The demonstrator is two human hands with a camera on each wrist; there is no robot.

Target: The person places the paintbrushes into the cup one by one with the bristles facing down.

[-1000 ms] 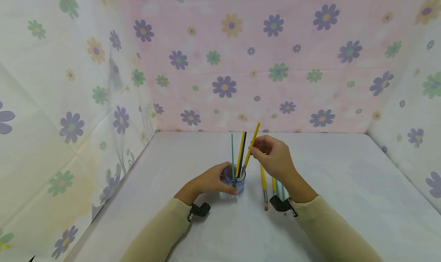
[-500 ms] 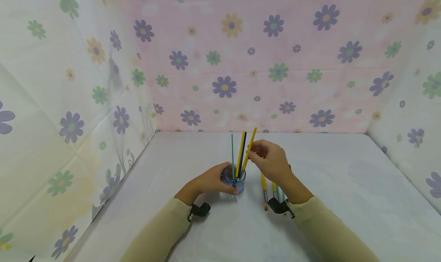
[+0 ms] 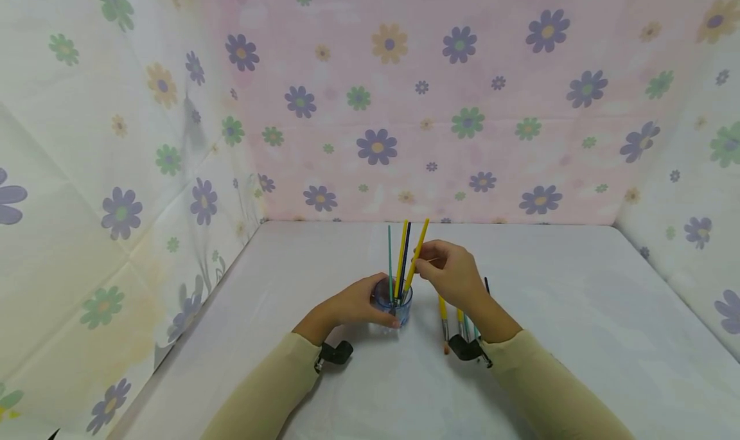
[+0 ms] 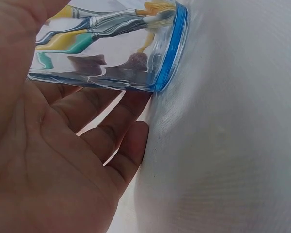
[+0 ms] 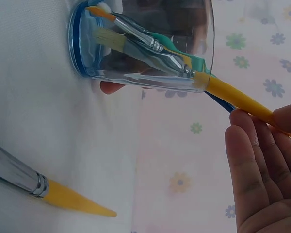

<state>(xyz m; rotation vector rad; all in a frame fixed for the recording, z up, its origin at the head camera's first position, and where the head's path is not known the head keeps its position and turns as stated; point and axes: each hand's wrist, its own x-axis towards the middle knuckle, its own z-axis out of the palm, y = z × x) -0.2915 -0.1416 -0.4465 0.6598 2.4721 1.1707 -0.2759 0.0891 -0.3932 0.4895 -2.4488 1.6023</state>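
Note:
In the head view a clear bluish glass [image 3: 404, 313] stands upright on the table, with my left hand [image 3: 354, 302] curled around its left side. Inside it lean a teal paintbrush [image 3: 390, 254], a yellow paintbrush [image 3: 400, 263] and a dark blue paintbrush [image 3: 406, 252]. My right hand [image 3: 452, 270] pinches another yellow paintbrush [image 3: 421, 241] by its handle, between thumb and fingers. Seen from the right wrist, that brush's pale bristles [image 5: 109, 39] are down inside the glass, near its blue base [image 5: 77, 43]. Left-hand fingers [image 4: 104, 138] wrap the glass wall in the left wrist view.
Several paintbrushes lie right of the glass, partly hidden under my right wrist. One is a yellow-handled brush [image 3: 443, 310] with brown bristles; a dark handle tip [image 3: 487, 284] shows beyond the wrist. Floral cloth [image 3: 376, 183] encloses the white table [image 3: 566, 286] behind and at both sides.
My right hand has come down and slightly left, lowering the yellow paintbrush deeper into the glass. The left hand and the glass have stayed in place.

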